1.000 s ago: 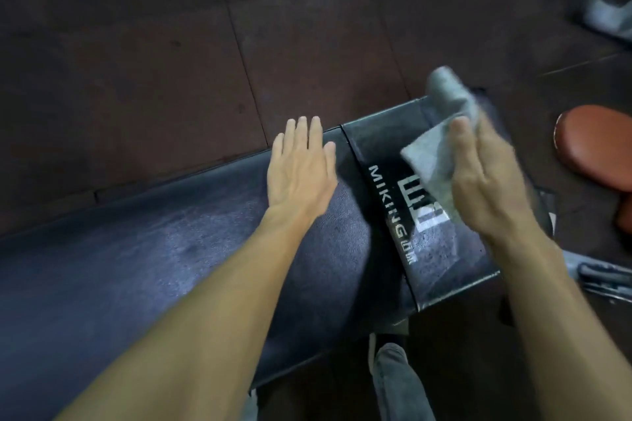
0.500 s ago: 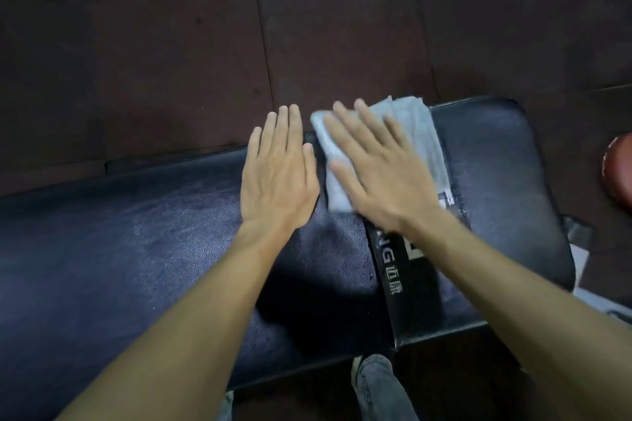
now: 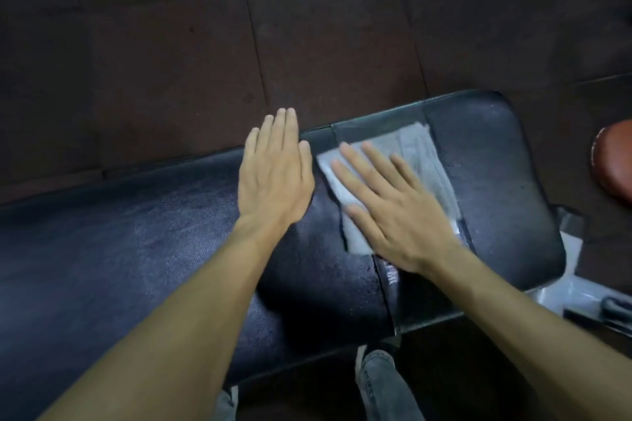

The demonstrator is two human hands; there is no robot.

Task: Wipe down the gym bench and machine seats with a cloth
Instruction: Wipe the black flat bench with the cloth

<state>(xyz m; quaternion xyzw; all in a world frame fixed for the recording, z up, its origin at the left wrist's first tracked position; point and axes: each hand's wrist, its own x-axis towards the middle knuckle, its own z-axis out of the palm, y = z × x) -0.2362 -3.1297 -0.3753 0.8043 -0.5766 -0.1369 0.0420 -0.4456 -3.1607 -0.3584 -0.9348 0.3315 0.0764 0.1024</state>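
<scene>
A long black padded gym bench (image 3: 143,256) runs from the left edge to the right of the view. A pale grey cloth (image 3: 420,161) lies spread flat near the bench's right end, over the seam and the printed logo. My right hand (image 3: 393,205) presses on the cloth with straight, spread fingers. Just left of the cloth, my left hand (image 3: 277,174) rests flat on the bare pad with its fingers straight and together.
Dark rubber floor tiles (image 3: 307,27) lie beyond the bench. A round reddish-brown seat pad (image 3: 615,161) shows at the right edge. White frame parts (image 3: 567,287) sit below the bench's right end. My legs in grey jeans (image 3: 383,386) stand close to the bench.
A second ago my right hand held the cloth bunched in the air above the bench's right end. It has since laid the cloth flat and presses on it. My left hand has stayed on the pad.
</scene>
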